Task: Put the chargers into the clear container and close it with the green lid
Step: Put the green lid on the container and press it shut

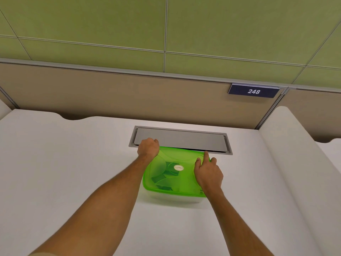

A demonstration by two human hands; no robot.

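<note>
Two bare forearms rise from the bottom edge at about 6 o'clock and converge toward the middle of the white desk (55,172). Just past them sits the clear container (175,200), only its lower front wall visible as a pale band beneath the green lid (173,174), which lies flat across the top and covers it. Through the tinted lid, dark shapes show inside (the chargers (164,177), though their outlines are too blurred to count). A small round label (178,167) sits near the lid's centre.

The right hand (208,174) rests on the lid's 3 o'clock side, palm down, fingers spread loosely and the index finger stretched to the far right corner; it presses rather than grasps. The left hand (148,147) is at the lid's 11 o'clock corner, curled into a fist over the edge; whether the fingers actually pinch the rim cannot be told, since they are tucked under.

Touching the far edge of the lid, at 12 o'clock, a grey cable hatch (180,139) is set into the desk. Beyond it stands a beige partition (110,95) carrying a dark number plate (253,91) reading 248 at about 1 o'clock, and above that green wall panels (92,21).
</note>
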